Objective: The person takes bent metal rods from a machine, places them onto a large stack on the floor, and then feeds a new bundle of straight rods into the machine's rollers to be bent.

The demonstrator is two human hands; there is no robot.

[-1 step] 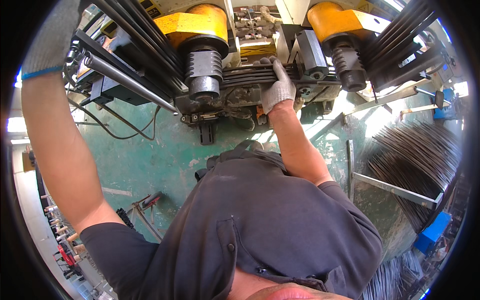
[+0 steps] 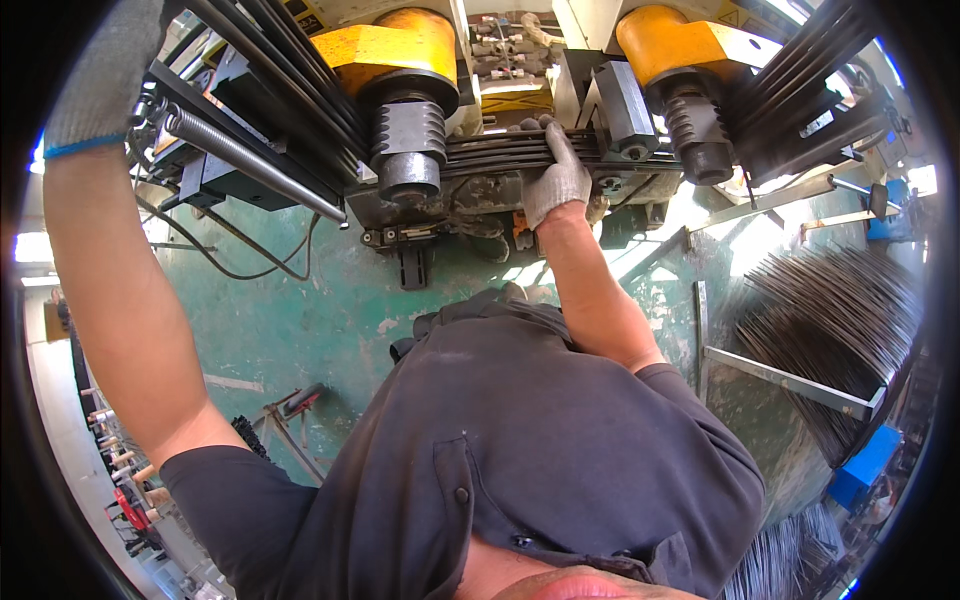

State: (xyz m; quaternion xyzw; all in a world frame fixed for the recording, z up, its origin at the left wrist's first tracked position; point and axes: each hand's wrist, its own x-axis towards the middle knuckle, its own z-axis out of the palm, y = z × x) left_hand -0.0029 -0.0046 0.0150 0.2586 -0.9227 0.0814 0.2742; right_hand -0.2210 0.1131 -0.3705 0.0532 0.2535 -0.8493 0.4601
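Metal rods [image 2: 490,152] pass through the gloved right hand [image 2: 557,183], its fingers wrapped around them; a bare stretch runs leftward to a ribbed post [image 2: 408,140], while a steel block [image 2: 624,108] crowds the right (left hand's [image 2: 105,80] fingers: cannot tell).

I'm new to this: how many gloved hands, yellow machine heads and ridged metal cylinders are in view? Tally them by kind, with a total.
Gloved hands: 2
Yellow machine heads: 2
Ridged metal cylinders below the yellow heads: 2
Total: 6
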